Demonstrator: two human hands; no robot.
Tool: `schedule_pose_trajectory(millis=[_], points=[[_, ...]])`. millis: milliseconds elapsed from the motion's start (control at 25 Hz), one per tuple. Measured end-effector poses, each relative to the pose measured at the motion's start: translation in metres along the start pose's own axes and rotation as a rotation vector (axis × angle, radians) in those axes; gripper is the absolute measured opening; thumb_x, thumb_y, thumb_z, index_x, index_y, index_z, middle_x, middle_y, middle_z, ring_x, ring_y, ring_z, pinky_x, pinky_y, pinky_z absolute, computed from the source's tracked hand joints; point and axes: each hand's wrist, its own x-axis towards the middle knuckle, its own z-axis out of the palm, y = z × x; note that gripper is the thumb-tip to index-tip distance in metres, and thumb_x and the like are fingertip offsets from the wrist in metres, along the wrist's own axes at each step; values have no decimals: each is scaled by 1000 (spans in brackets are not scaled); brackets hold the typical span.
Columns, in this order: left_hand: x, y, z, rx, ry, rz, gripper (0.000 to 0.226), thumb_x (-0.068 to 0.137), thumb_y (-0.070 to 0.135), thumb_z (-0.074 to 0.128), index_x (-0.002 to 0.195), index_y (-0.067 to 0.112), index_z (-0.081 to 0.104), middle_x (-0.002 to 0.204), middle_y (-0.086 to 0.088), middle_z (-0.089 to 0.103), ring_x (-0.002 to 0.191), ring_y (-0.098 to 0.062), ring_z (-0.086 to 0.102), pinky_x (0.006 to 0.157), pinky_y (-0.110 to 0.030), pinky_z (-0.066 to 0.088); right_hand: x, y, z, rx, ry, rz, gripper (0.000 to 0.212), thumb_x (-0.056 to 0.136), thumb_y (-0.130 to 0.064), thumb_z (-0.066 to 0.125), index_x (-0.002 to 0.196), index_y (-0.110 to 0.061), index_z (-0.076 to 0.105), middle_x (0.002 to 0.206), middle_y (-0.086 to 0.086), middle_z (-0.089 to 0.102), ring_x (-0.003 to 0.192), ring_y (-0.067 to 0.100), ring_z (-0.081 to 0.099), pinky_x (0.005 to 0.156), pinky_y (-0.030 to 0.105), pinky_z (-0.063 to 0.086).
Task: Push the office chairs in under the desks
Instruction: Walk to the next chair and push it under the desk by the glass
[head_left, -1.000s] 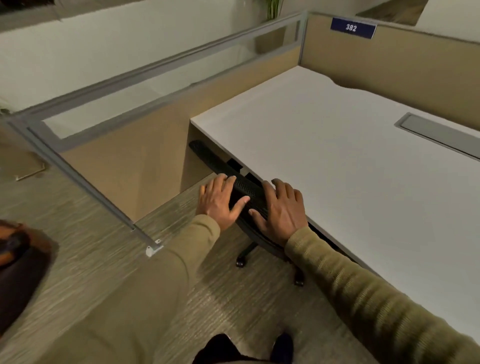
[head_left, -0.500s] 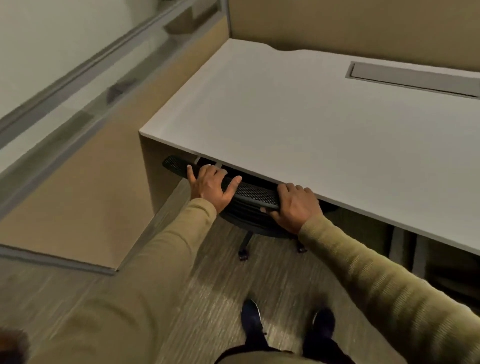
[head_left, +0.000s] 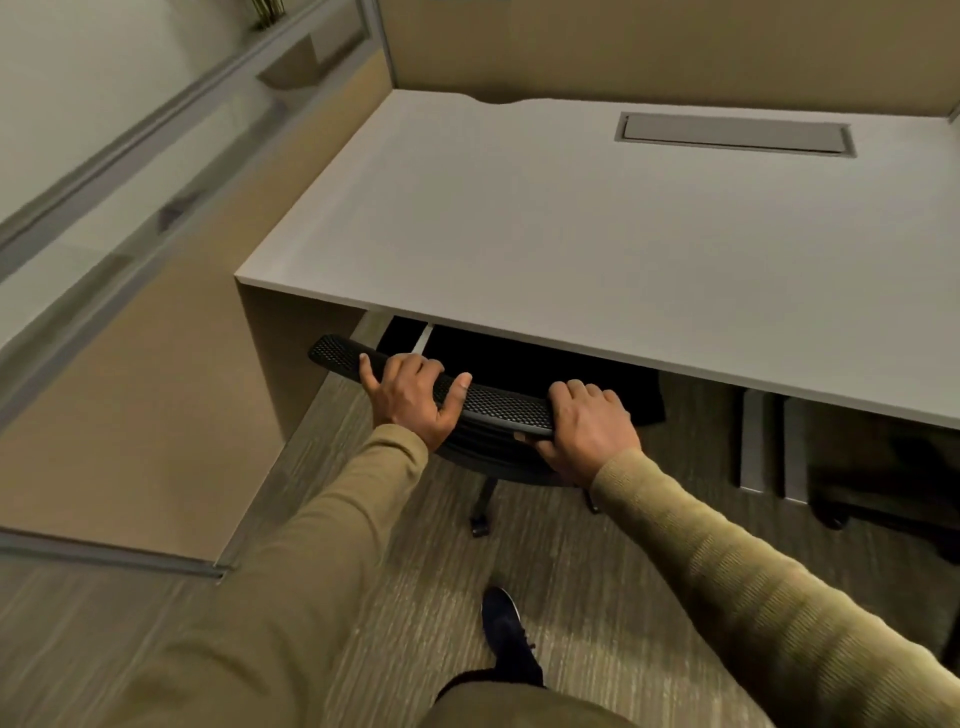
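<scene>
A tan partition (head_left: 156, 395) topped by a grey-framed glass panel (head_left: 104, 171) runs along the left, and a second tan panel (head_left: 649, 47) stands at the back. Plant stems (head_left: 265, 13) show at upper left. Streaked grey-brown carpet (head_left: 597, 587) covers the floor and bears one dark shoe (head_left: 506, 634).

**Narrow slot at the desk edge, floor room behind the chair**

The chair back (head_left: 493, 402) stands at the mouth of the kneehole in mid-frame, its top rail just below the front edge of the desk (head_left: 571, 234). The left hand (head_left: 410, 397) and right hand (head_left: 587, 431) curl over that rail, and only a narrow dark slot shows between the knuckles and the desk edge. The desk's side panel (head_left: 275, 374) closes the space just beside the rail's left end, and the partition (head_left: 145, 405) walls off the left of the frame. At right, under the desk, grey legs (head_left: 753, 441) and a dark wheeled base (head_left: 883, 499) block the way. The floor (head_left: 597, 561) at lower centre gives passing room around the chair's caster leg (head_left: 483, 506) and a shoe (head_left: 506, 634). At upper right a grey cover (head_left: 735, 134) lies flush in the desk top.
</scene>
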Motion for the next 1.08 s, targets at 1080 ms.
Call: schedule_pose_trajectory(millis=[1080], points=[[53, 68, 46, -109, 87, 111, 54, 89, 60, 42, 87, 15, 71, 90, -4, 67, 95, -29, 60, 108, -64, 27, 19, 76, -21, -7, 13, 175, 56, 78, -54, 66, 121, -22, 50, 119, 4, 60, 107, 26, 57, 96, 39, 43]])
